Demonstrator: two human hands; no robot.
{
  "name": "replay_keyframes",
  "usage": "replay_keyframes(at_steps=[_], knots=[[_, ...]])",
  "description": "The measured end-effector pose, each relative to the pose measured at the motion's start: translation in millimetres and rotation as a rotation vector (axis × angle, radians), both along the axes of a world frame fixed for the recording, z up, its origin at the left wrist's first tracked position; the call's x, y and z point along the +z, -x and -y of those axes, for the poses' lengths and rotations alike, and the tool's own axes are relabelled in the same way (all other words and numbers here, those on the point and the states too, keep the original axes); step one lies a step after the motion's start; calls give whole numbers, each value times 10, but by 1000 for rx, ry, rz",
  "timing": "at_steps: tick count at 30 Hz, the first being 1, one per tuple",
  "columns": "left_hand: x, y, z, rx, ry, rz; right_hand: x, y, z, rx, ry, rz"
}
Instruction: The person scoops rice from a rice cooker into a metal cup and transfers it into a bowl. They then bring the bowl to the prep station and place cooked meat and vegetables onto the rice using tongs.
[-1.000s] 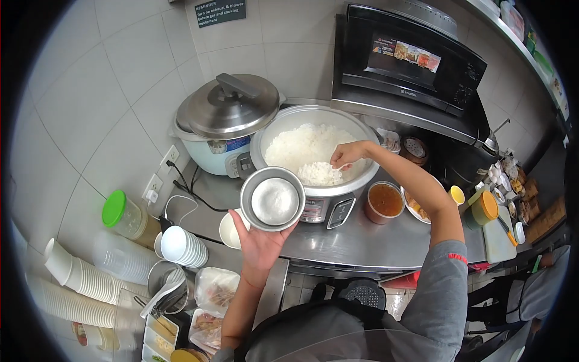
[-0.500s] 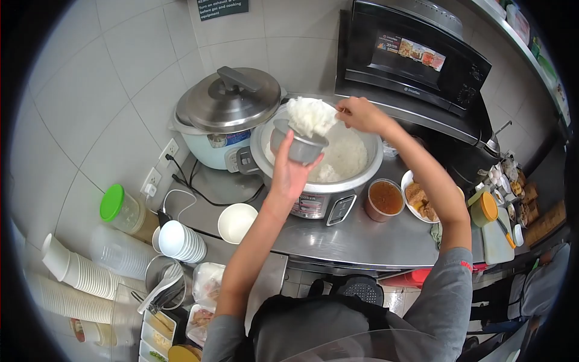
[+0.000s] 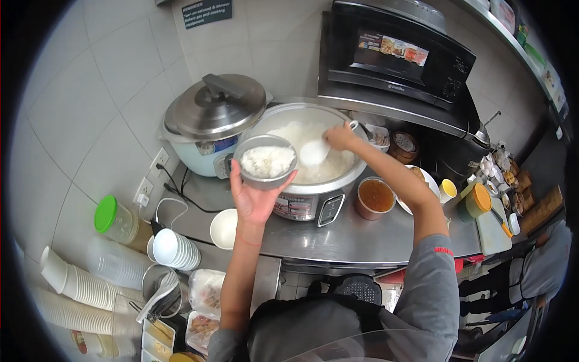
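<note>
In the head view my left hand holds up a small grey metal bowl from below, fingers round its side. White cooked rice fills it. My right hand is closed on the handle of a white rice paddle, whose blade is over the inside of the big open rice cooker. More rice lies in the cooker's pot. The bowl is held over the cooker's left front rim.
A lidded rice cooker stands at the left, a black oven behind. On the counter are a white bowl, a tub of brown sauce and a plate. Stacked cups stand at lower left. Another person is at far right.
My left hand has lowered the bowl and moved it left, with rice now settled in it. The paddle, earlier heaped with rice above the bowl, has come down over the cooker's pot without the heap.
</note>
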State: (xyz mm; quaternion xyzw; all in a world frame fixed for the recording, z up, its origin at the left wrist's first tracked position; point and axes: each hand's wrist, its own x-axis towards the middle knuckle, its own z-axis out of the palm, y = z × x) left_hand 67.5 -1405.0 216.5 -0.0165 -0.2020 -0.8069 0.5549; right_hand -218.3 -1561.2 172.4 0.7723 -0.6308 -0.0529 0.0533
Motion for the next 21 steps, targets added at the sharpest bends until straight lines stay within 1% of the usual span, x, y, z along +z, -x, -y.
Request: replay_keyframes(at_steps=[2, 8, 11, 14, 17, 20, 21], knots=[[9, -93, -30, 5, 43, 3, 24, -122, -298, 176, -94, 60], [-20, -256, -35, 50, 40, 18, 197, -161, -654, 361, -138, 126], [-5, -258, -47, 36, 34, 29, 232, -122, -636, 374, -224, 187], [-1, -273, -34, 34, 47, 77, 316, -120, -553, 240, -429, 215], [-3, -293, -2, 56, 63, 169, 227, 35, -320, 160, -656, 454], [-64, -266, 82, 78, 43, 243, 308, 149, -184, 124, -639, 630], [-68, -219, 109, 90, 34, 266, 385, 149, -166, 95, -588, 658]])
